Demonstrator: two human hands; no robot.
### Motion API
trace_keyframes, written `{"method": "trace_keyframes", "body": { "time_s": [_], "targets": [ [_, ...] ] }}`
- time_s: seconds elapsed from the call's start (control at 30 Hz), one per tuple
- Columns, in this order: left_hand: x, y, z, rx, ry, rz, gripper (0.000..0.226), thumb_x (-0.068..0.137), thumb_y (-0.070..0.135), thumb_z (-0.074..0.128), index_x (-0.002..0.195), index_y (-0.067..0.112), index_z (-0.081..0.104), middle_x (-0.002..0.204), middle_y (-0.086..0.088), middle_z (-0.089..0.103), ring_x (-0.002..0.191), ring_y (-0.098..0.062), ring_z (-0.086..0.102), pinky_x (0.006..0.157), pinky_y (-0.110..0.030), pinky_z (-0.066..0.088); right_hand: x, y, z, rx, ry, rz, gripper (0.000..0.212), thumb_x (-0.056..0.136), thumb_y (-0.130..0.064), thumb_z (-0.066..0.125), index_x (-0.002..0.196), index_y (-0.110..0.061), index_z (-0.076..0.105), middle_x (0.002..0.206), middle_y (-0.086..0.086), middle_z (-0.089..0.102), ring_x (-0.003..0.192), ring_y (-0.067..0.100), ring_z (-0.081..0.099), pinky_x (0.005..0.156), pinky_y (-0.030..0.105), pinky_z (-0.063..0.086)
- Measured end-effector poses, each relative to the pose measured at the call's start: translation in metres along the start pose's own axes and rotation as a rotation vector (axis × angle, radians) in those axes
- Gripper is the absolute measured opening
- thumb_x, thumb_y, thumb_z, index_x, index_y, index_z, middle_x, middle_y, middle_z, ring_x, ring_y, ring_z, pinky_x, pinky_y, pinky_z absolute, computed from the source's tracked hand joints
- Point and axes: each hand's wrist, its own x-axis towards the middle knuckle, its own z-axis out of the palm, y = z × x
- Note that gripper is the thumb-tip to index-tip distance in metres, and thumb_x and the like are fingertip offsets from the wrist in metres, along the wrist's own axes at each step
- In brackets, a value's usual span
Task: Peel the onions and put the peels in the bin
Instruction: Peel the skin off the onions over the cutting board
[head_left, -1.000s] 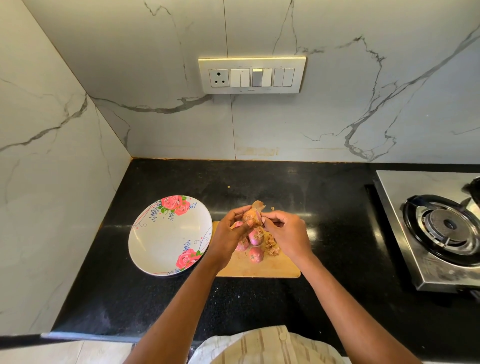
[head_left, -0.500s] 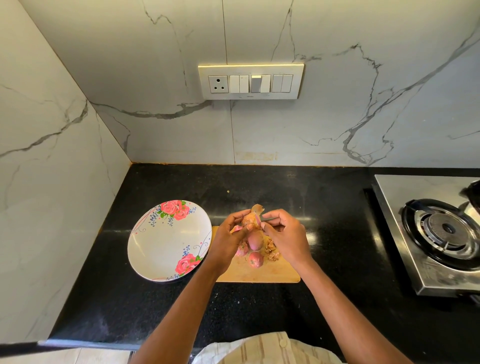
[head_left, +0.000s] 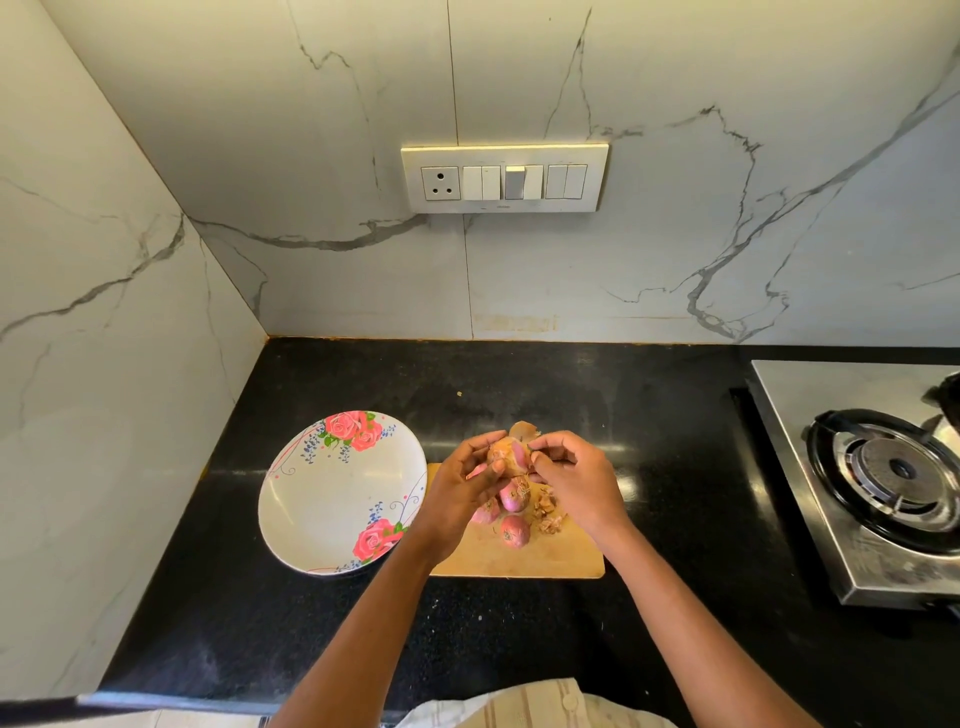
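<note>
Head view: left hand, right hand grip onion, mostly hidden.

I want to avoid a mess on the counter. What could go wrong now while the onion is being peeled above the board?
Loose skin pulled by the right hand off the onion in the left hand may drop past the cutting board onto the black counter. No bin shows, so the peel pile may scatter when carried.
</note>
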Motion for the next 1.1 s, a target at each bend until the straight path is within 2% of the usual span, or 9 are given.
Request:
{"method": "trace_keyframes", "body": {
  "time_s": [0.07,0.2,0.33,0.5,0.63,0.8,0.93,1.03,1.1],
  "targets": [
    [0.001,0.001,0.0,-0.013,0.0,-0.011,0.034,0.102,0.019,0.059,0.135,0.025,0.058,0.13,0.003,0.067,0.119,-0.018,0.066,0.1,-0.038,0.056,0.0,-0.003,-0.002,0.101,-0.039,0.029,0.008,0.096,-0.02,0.069,0.102,-0.023,0.074,0.103,-0.006,0.075,0.1,0.015,0.072,0.086,0.04,0.062],
    [0.0,0.001,0.001,0.022,-0.007,-0.009,0.032,0.103,0.022,0.057,0.134,0.032,0.058,0.131,0.006,0.066,0.12,-0.016,0.065,0.102,-0.038,0.055,-0.006,-0.01,0.001,0.137,-0.018,0.003,0.026,0.082,-0.034,0.083,0.103,-0.021,0.075,0.1,-0.007,0.076,0.097,0.011,0.073,0.083,0.031,0.06],
    [0.001,0.001,0.001,-0.006,-0.031,-0.039,0.03,0.104,0.025,0.055,0.133,0.025,0.058,0.128,0.0,0.068,0.118,-0.02,0.066,0.103,-0.04,0.054,-0.007,-0.007,0.002,0.184,0.02,0.026,0.021,0.084,-0.018,0.082,0.102,-0.016,0.074,0.096,-0.001,0.077,0.094,0.017,0.074,0.081,0.035,0.063],
    [0.013,0.013,0.006,0.09,0.032,0.008,0.046,0.084,0.051,0.068,0.124,0.029,0.059,0.118,0.007,0.071,0.11,-0.014,0.069,0.101,-0.037,0.056,0.001,-0.011,0.003,0.05,0.004,-0.072,0.015,0.088,-0.014,0.078,0.1,-0.021,0.07,0.098,-0.003,0.075,0.095,0.013,0.072,0.086,0.041,0.061],
    [0.016,0.013,0.007,0.068,0.039,0.04,0.046,0.084,0.048,0.07,0.124,0.028,0.06,0.121,0.005,0.069,0.113,-0.015,0.067,0.099,-0.035,0.057,0.002,-0.014,0.005,0.004,0.053,-0.106,0.012,0.093,-0.01,0.072,0.097,-0.02,0.067,0.093,-0.004,0.074,0.085,0.011,0.073,0.078,0.041,0.063],
    [0.014,0.011,0.005,0.066,0.027,0.053,0.038,0.091,0.045,0.068,0.125,0.029,0.059,0.121,0.007,0.069,0.113,-0.015,0.068,0.097,-0.034,0.057,0.001,-0.014,0.01,-0.06,0.101,-0.137,0.012,0.095,-0.016,0.07,0.098,-0.026,0.065,0.097,-0.011,0.071,0.089,0.007,0.071,0.076,0.03,0.062],
    [0.011,0.014,0.005,0.064,0.002,0.044,0.033,0.094,0.04,0.066,0.124,0.029,0.058,0.122,0.006,0.068,0.113,-0.014,0.067,0.095,-0.03,0.057,0.005,-0.013,0.009,-0.165,0.177,-0.137,0.011,0.098,-0.015,0.065,0.097,-0.026,0.065,0.098,-0.018,0.066,0.094,-0.001,0.062,0.073,0.012,0.046],
    [0.007,0.016,0.007,0.041,-0.042,0.025,0.03,0.097,0.035,0.064,0.125,0.028,0.058,0.125,0.003,0.067,0.116,-0.015,0.066,0.096,-0.031,0.056,0.011,-0.014,0.001,-0.167,0.23,-0.089,0.012,0.1,-0.011,0.061,0.098,-0.022,0.067,0.101,-0.013,0.066,0.091,0.002,0.064,0.063,0.007,0.046],
    [0.004,0.016,0.005,-0.047,-0.052,-0.009,0.036,0.094,0.033,0.064,0.128,0.024,0.057,0.125,-0.002,0.067,0.117,-0.021,0.066,0.098,-0.034,0.056,0.014,-0.012,-0.005,-0.105,0.254,-0.035,0.011,0.1,-0.008,0.06,0.1,-0.017,0.067,0.102,-0.007,0.066,0.08,-0.002,0.069,0.058,0.007,0.049]
  ]
}}
